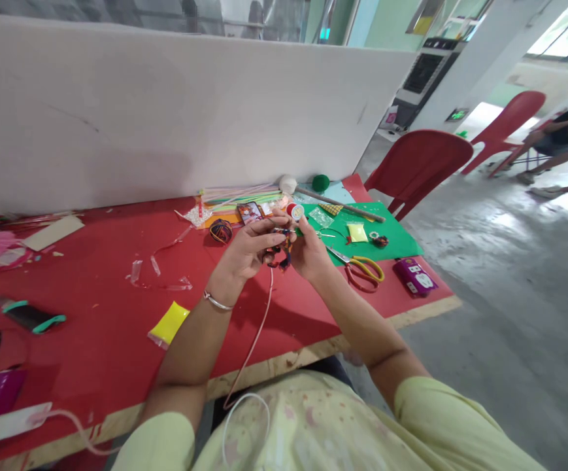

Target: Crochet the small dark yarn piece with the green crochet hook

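Observation:
Above the middle of the red table, my left hand [247, 252], with a silver bangle at the wrist, has its fingers closed on a dark multicoloured yarn piece [280, 256]. My right hand [308, 252] meets it from the other side, its fingers closed at the same piece. A small red-rimmed spool [295, 210] shows just above my fingertips. Behind my left hand lies a ball of multicoloured yarn [221, 231]. A pale cord [265, 314] hangs down below my hands. The exact grip of my fingertips is partly hidden.
Scissors [362, 268] with yellow and red handles lie right of my hands, partly on a green sheet [396, 237]. A purple box [415, 277] sits near the right edge. Yellow packet [170, 324] and black-teal tool [33, 316] lie left. Red chairs stand beyond; a person sits far right.

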Demonstrator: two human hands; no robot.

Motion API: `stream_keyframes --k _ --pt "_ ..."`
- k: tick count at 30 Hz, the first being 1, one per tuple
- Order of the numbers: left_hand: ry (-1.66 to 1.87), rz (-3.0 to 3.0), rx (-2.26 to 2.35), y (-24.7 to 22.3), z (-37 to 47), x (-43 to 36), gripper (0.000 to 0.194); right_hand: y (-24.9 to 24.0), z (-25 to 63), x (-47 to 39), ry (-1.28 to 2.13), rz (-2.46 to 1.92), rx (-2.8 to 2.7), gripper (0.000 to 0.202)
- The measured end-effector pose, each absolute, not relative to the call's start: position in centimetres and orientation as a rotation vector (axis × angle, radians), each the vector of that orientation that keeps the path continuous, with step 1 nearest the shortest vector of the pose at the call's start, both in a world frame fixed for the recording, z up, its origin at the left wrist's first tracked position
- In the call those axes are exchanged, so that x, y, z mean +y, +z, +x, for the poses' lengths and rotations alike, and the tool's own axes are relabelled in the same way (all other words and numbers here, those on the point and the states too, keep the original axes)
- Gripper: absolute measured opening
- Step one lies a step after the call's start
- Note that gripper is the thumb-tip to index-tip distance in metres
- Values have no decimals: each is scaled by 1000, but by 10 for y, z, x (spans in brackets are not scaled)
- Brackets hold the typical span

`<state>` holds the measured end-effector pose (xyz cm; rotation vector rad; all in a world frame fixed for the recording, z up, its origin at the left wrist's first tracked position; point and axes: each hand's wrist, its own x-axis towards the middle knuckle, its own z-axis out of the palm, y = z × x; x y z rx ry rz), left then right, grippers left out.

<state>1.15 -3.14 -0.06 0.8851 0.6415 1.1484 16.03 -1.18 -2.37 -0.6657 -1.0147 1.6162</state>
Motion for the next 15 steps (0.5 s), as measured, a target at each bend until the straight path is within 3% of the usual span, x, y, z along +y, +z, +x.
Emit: stream_keyframes --k 9,15 --pt "1234 829 670 2 14 -32 51 -21 162 -17 1597 -602 -954 51" --pt "1209 782 669 3 11 -32 43 -20 175 -15 1666 -632 -927 27"
